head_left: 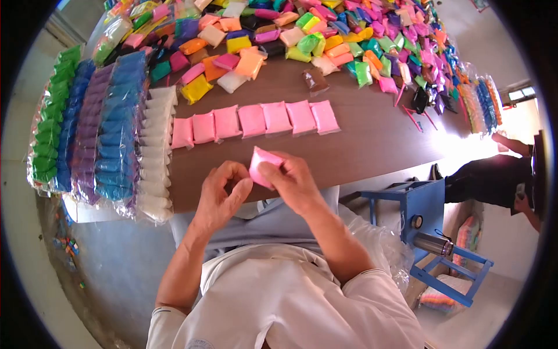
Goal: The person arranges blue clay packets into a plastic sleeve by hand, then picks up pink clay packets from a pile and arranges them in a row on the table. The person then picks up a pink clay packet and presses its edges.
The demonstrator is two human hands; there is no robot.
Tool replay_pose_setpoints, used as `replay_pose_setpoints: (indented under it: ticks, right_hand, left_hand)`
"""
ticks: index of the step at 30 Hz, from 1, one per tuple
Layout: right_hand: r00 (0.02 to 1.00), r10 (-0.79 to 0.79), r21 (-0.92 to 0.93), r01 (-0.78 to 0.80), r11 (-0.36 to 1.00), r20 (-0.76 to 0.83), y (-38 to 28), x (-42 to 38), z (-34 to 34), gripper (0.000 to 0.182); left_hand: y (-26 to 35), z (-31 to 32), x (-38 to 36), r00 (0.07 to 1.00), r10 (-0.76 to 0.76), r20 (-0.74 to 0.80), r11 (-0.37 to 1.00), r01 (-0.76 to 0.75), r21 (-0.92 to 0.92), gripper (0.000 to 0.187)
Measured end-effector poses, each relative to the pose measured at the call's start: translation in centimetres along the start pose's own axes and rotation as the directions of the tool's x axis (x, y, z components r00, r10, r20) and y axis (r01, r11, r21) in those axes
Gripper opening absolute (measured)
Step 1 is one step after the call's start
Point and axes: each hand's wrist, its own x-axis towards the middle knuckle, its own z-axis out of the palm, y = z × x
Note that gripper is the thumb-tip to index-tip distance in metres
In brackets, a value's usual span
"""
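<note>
A small pink packet point(264, 164) in clear wrap is pinched between the thumb and fingers of my right hand point(293, 181), above the table's near edge. My left hand point(224, 189) is just left of that packet, its fingers bent and its thumb apart from them, with nothing visible in it. Beyond my hands, a row of several pink packets point(253, 121) lies side by side on the brown table point(372, 134). The row's left end meets a strip of white packets point(157, 148).
Strips of blue point(119, 131), purple and green packets stand at the left. A large pile of mixed-colour packets point(325, 43) covers the table's far side. At the right are a blue stool point(427, 203), a metal flask point(433, 244) and another person point(494, 180).
</note>
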Motion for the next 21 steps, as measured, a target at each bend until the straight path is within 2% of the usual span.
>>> replay_pose_setpoints:
  ticks: [1, 2, 3, 5, 8, 10, 12, 14, 16, 17, 19, 21]
  right_hand:
    - [1.000, 0.006, 0.012, -0.007, 1.000, 0.009, -0.1, -0.2, -0.4, 0.035]
    - [0.998, -0.016, 0.072, 0.011, 0.997, 0.066, -0.2, -0.2, -0.7, 0.035]
    - [0.992, -0.047, 0.129, 0.032, 0.991, 0.119, -0.5, 0.0, -1.1, 0.034]
    - [0.987, -0.009, 0.077, -0.004, 0.997, 0.158, -1.1, 0.4, -1.6, 0.036]
    - [0.979, -0.087, 0.020, 0.085, 0.996, 0.184, -0.7, 1.1, -1.1, 0.038]
    - [0.992, -0.061, 0.089, 0.051, 0.995, 0.112, -1.0, 1.0, 0.0, 0.037]
    - [0.996, -0.020, 0.115, 0.011, 0.993, 0.082, -1.1, 0.4, 0.5, 0.035]
    - [0.999, 0.023, 0.137, -0.029, 0.990, 0.045, -1.1, -0.1, 0.7, 0.033]
    - [0.999, 0.008, -0.026, -0.009, 1.000, -0.036, -0.9, -0.5, 1.0, 0.028]
    - [0.999, 0.012, -0.032, -0.013, 0.999, -0.044, -0.7, -0.6, 1.1, 0.028]
    - [0.988, -0.125, -0.135, 0.113, 0.984, -0.086, -0.1, -0.3, 1.4, 0.026]
    - [0.985, -0.143, -0.096, 0.134, 0.986, -0.093, 0.5, -0.4, 1.4, 0.025]
  left_hand:
    - [0.1, -0.1, 0.1, 0.997, -0.071, 0.015, 0.992, 0.073, -0.101, 0.018]
    - [0.3, 0.0, 0.2, 0.999, -0.053, 0.005, 0.999, 0.053, 0.010, 0.018]
    - [0.5, 0.0, 0.4, 0.998, -0.057, -0.001, 0.998, 0.057, 0.020, 0.018]
    - [0.9, 0.3, 0.8, 0.989, 0.145, 0.000, 0.959, -0.141, 0.245, 0.023]
    - [0.9, 0.1, 1.0, 0.992, 0.126, 0.032, 0.945, -0.130, 0.300, 0.027]
    - [0.7, -0.4, 0.8, 0.992, 0.115, 0.050, 0.935, -0.125, 0.331, 0.028]
    - [-0.1, -0.2, 0.8, 0.995, 0.096, 0.022, 0.963, -0.099, 0.250, 0.029]
    - [-0.6, 0.1, 0.6, 0.993, 0.116, -0.007, 0.964, -0.111, 0.243, 0.030]
    - [-0.7, 0.3, 0.5, 0.991, 0.133, -0.030, 0.966, -0.122, 0.227, 0.030]
    - [-0.6, 0.3, 0.4, 0.993, 0.117, -0.032, 0.965, -0.106, 0.241, 0.031]
    - [-0.8, 0.3, 0.5, 0.994, 0.103, -0.031, 0.965, -0.093, 0.247, 0.032]
    - [-1.0, 0.2, 0.6, 0.993, 0.111, -0.032, 0.971, -0.102, 0.215, 0.032]
